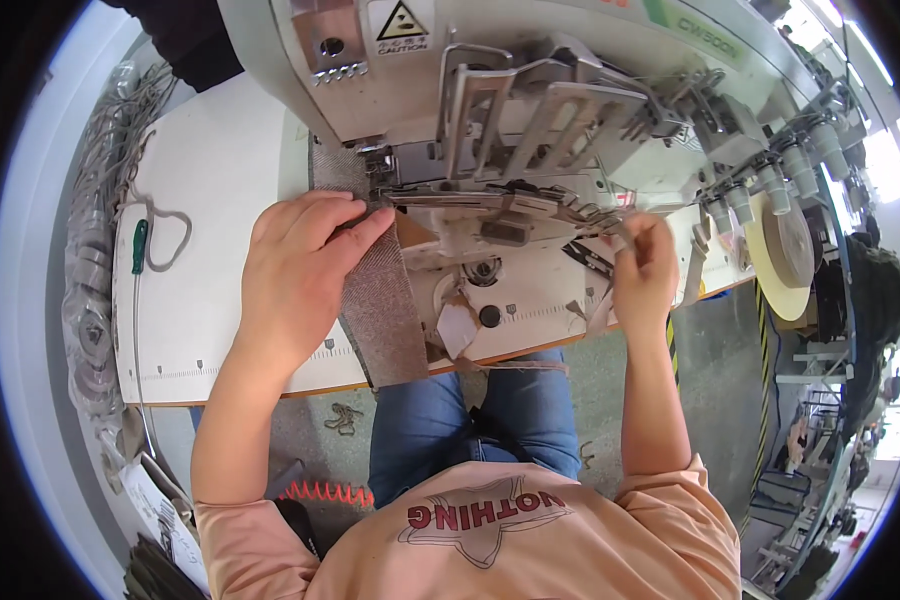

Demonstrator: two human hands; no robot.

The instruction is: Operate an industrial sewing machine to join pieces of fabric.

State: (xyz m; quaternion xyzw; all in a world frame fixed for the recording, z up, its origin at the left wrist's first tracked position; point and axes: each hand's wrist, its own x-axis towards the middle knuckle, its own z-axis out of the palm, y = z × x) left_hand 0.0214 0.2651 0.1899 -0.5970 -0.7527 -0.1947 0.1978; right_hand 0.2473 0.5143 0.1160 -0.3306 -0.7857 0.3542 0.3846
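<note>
My left hand (305,265) lies on a grey-brown twill fabric strip (385,330), fingers stretched forward and pressing it to the table beside the needle area of a sewing machine (400,100). The strip runs under the machine head and hangs over the table's front edge. Farther right, my right hand (648,265) is closed in a pinch on a narrow fabric tape (625,235) at the right end of a metal folder guide (500,203). The pinched fingertips partly hide the tape.
White table (210,300) with a printed ruler edge. On its left lies a green-handled screwdriver (140,248) near a grey cord. A black knob (490,317) and a white scrap (458,325) sit before the machine. A tape reel (778,255) stands right; an orange coiled hose (325,492) hangs below.
</note>
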